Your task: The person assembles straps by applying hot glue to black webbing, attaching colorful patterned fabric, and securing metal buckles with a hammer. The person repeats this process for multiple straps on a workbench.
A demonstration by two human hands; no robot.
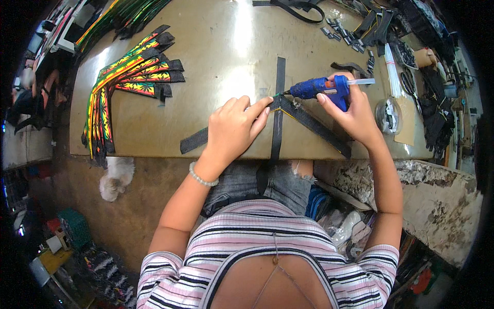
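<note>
A blue glue gun (309, 88) is gripped in my right hand (355, 110), with a pale glue stick (364, 81) jutting from its back. Its nozzle points left, close to the fingertips of my left hand (234, 126). Those fingers are closed, pinching a black webbing strap (316, 126) where it folds into a peak. A yellow line runs along the strap's lower edge on the right, and its other arm comes out left of my hand. A narrower black strip (280, 74) runs front to back under the peak and hangs over the table's near edge.
Patterned red, yellow and green straps (105, 92) lie in a bundle at left, with more (116, 23) behind. Toward the right are small buckles (346, 36), white glue sticks (390, 69), scissors (410, 85) and a clear round container (387, 114). A white furry animal (117, 177) is on the floor.
</note>
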